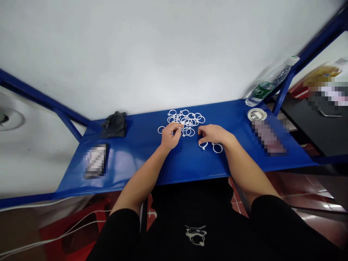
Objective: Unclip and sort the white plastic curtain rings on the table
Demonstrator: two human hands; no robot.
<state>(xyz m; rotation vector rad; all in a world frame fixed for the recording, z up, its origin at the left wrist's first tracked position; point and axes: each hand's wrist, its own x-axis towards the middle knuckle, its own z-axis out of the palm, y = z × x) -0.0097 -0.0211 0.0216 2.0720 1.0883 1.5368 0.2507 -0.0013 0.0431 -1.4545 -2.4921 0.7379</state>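
Note:
A loose pile of white plastic rings, each with a small tab, lies on the blue tabletop near the wall. At the near left side of that pile is my left hand, thumb and forefinger pinched on a white ring whose outline is mostly hidden among the others. My right hand is to the right of the pile, fingers curved down with a gap between thumb and forefinger. Just beneath its thumb a single white ring rests on the table. Another white ring lies beside it, under the wrist.
A crumpled black plastic bag and a blurred-out packet sit at the left. To the right are a water bottle, a roll of tape and a pixelated flat object. Blue frame bars flank the table.

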